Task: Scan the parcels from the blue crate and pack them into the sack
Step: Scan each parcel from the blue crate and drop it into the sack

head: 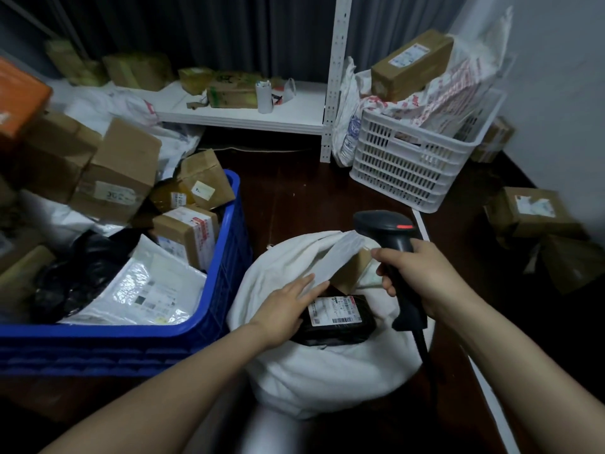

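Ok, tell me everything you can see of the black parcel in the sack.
The black parcel is a flat, soft-looking pack in glossy black plastic, its white shipping label with barcodes facing up. It lies nearly flat in the open mouth of the white sack, on top of the contents. The left hand rests on its left end, fingers straight. The scanner held in the right hand is off to its right, not touching it.
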